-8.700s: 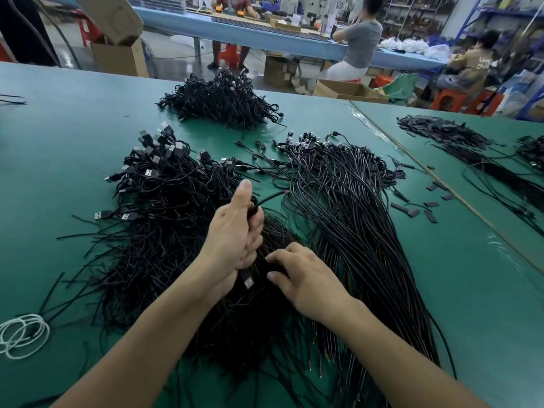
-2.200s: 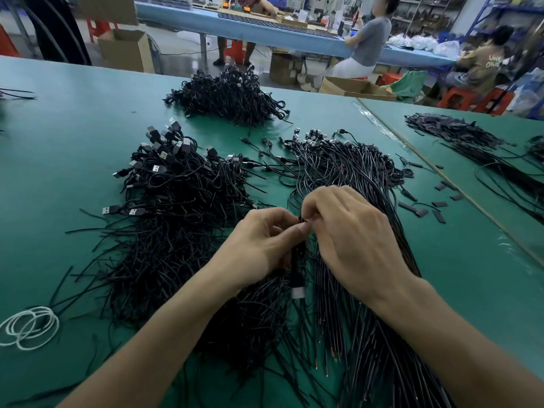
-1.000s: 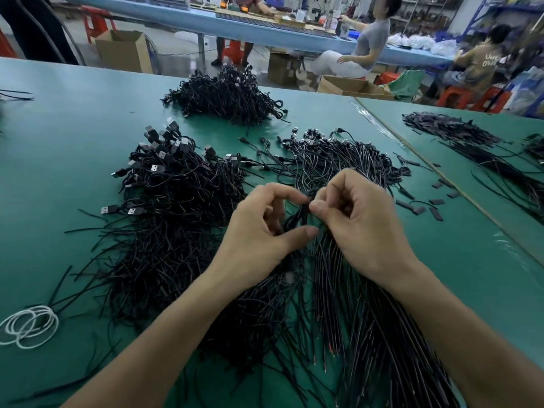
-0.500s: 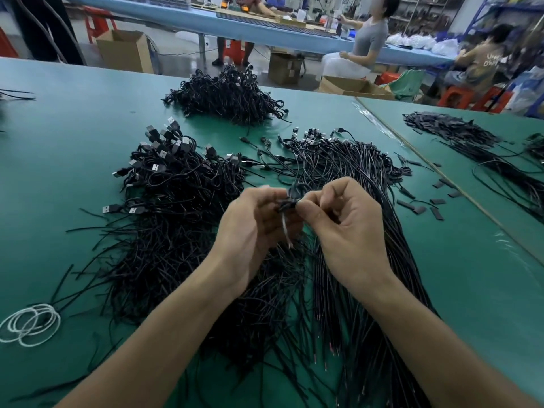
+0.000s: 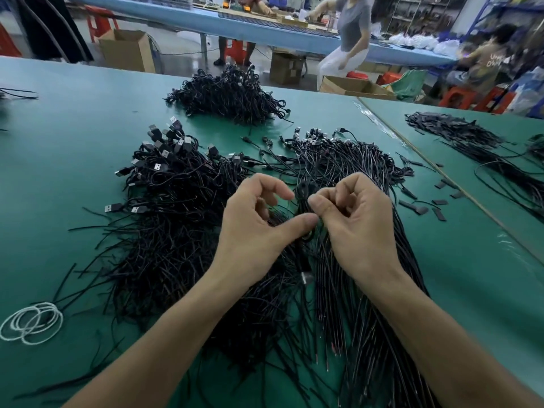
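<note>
Here, a black cable is gathered into a small coil just above the table, with its plug dangling below. The right hand pinches the coil. The left hand curls round it, thumb pressed against it. Underneath spread a loose pile and long strands. A bundled heap lies farther off, so most of the work seems left.
</note>
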The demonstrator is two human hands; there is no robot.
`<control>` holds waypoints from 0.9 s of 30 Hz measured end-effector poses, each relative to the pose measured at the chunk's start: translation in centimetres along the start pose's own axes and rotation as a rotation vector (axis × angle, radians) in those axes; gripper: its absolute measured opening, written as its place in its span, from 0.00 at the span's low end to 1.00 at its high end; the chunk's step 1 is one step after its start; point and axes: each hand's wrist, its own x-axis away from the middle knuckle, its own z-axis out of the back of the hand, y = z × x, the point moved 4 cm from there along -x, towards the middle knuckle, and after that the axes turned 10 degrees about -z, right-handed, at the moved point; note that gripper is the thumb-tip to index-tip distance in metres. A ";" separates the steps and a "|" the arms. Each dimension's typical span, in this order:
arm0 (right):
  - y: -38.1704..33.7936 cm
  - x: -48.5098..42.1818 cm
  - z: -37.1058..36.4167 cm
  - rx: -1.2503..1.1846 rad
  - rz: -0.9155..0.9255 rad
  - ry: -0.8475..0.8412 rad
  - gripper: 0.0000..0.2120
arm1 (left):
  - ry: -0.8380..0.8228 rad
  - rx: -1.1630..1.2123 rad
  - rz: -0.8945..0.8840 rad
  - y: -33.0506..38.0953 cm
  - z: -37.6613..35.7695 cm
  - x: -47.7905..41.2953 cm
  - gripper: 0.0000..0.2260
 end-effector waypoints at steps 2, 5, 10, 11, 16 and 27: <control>-0.1 0.0 -0.1 -0.051 0.000 -0.010 0.21 | -0.009 -0.068 0.041 -0.4 -0.2 0.1 0.17; 0.2 0.2 -0.4 -0.133 -0.024 -0.060 0.22 | -0.101 0.054 0.206 -1.2 -0.7 0.4 0.18; 0.9 0.4 -0.8 -0.251 -0.097 -0.102 0.18 | -0.062 0.333 0.379 -1.7 -0.9 0.4 0.05; 1.0 0.4 -0.9 -0.274 -0.119 -0.126 0.18 | -0.029 0.397 0.406 -1.9 -0.7 0.3 0.04; 1.9 0.6 -1.3 -0.378 -0.227 -0.229 0.17 | 0.029 0.481 0.449 -2.3 -0.5 -0.1 0.08; 8.2 -1.4 -0.4 0.150 -0.415 -0.265 0.04 | 0.062 0.036 0.221 -4.4 1.0 -2.2 0.12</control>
